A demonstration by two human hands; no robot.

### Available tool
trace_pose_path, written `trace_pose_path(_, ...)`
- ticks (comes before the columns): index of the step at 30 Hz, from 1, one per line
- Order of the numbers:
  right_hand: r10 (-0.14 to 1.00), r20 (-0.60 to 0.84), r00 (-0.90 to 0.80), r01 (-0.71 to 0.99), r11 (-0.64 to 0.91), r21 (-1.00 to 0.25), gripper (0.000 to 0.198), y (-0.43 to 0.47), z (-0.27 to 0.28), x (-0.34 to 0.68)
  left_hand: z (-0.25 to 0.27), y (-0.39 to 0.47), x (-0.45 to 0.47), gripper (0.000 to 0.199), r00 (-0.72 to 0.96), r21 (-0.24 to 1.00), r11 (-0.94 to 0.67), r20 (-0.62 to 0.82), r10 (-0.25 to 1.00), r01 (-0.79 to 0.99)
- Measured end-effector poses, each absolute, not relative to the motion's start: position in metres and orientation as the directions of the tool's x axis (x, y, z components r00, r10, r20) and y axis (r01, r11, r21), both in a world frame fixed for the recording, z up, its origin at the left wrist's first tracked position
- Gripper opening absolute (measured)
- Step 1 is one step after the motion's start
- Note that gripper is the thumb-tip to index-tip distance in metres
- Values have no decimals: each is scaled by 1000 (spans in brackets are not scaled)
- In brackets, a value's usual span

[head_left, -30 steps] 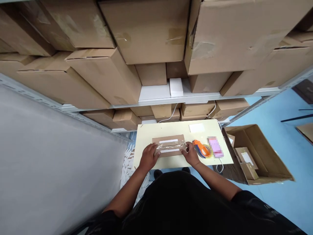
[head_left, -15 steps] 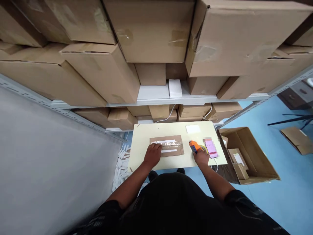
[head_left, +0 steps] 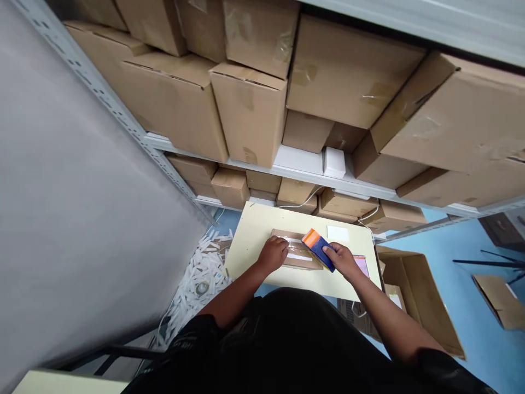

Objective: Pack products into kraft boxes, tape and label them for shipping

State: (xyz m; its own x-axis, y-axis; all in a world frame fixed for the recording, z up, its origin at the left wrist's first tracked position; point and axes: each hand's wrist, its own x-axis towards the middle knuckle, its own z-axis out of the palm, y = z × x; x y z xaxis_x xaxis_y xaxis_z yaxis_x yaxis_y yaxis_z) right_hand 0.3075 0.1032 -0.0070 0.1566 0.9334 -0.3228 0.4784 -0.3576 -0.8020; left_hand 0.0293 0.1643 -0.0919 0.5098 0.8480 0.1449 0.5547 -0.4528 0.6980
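Note:
A flat brown cardboard parcel (head_left: 301,261) lies on the pale yellow table (head_left: 254,219), with clear tape and white strips across its top. My left hand (head_left: 274,253) has its curled fingers over the parcel's left end, gripping it. In my right hand (head_left: 339,257) is an orange and blue tape dispenser (head_left: 318,247), held tilted over the parcel's right end. Whether the dispenser touches the parcel, I cannot tell. A phone with a pink screen (head_left: 361,265) lies beyond my right hand, partly hidden by it.
Cardboard boxes (head_left: 250,115) fill the shelves behind the table. A white card (head_left: 338,233) lies at the table's back. An open carton (head_left: 426,295) stands on the right. White paper strips (head_left: 197,279) heap on the floor at left, beside a grey wall (head_left: 82,219).
My right hand has lifted the tape dispenser from beside the phone and brought it left over the parcel. My left hand stays at the parcel's left end. The view has swung left.

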Motion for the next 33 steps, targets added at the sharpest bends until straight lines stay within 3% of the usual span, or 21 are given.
trace_pose_path(3, 924, -380, 43, 483, -352, -802, 49, 128, -10, 283, -80, 178, 24, 38, 395, 902, -209, 47, 918, 379)
trace_pose_path(5, 914, -406, -3, 495, -351, -795, 48, 136, -14, 276, -73, 185, 21, 40, 353, 973, -2, -81, 932, 229)
trace_pose_path(9, 906, -420, -52, 528, -332, -782, 46, 142, -20, 272, -70, 188, 21, 42, 383, 917, 399, -377, 843, 23)
trace_pose_path(12, 907, -414, -81, 564, -301, -769, 46, 146, -20, 271, -70, 184, 26, 49, 398, 846, 525, -451, 799, -94)
trace_pose_path(16, 905, -413, -99, 612, -272, -742, 46, 153, -19, 269, -67, 178, 28, 57, 429, 765, 577, -437, 791, -284)
trace_pose_path(20, 902, -419, -102, 643, -261, -719, 46, 157, -18, 268, -70, 175, 25, 46, 411, 767, 553, -413, 813, -324)
trace_pose_path(27, 887, -445, -122, 763, -204, -614, 42, 164, -8, 264, -87, 172, 31, 22, 177, 888, 457, -442, 879, -55)
trace_pose_path(33, 880, -466, -86, 875, -157, -458, 42, 170, 11, 274, -105, 177, -9, 22, -114, 905, 411, -399, 910, 109)
